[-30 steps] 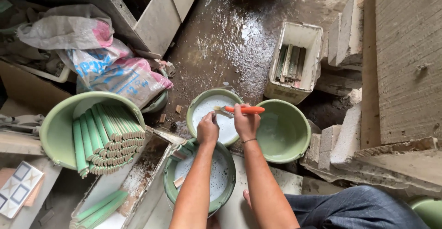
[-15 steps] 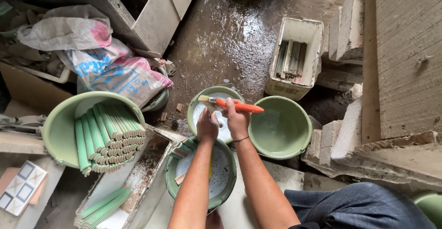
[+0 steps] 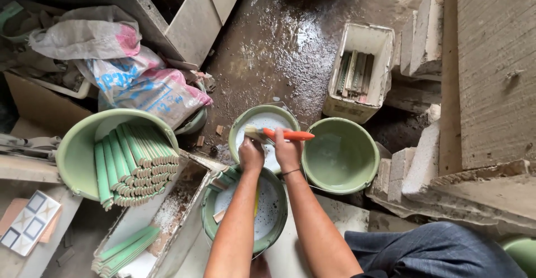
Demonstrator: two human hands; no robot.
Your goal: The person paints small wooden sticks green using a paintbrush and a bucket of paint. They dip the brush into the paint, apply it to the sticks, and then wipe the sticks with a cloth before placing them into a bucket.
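Gripping the orange-handled brush (image 3: 279,135) in our closed right hand (image 3: 288,150) above the white-glaze bucket (image 3: 262,122), our left hand (image 3: 250,154) pinching something unclear beside it, we judge coating underway, needing steady strokes next.

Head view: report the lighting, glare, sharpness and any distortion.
Head view: soft daylight and no hard shadows; glare only on the wet floor. Both hands and the orange-handled brush are sharp over the white-filled bucket. The green tiles are crisp. The top-left corner is dim. Wide-angle bending shows at the right-hand wall.
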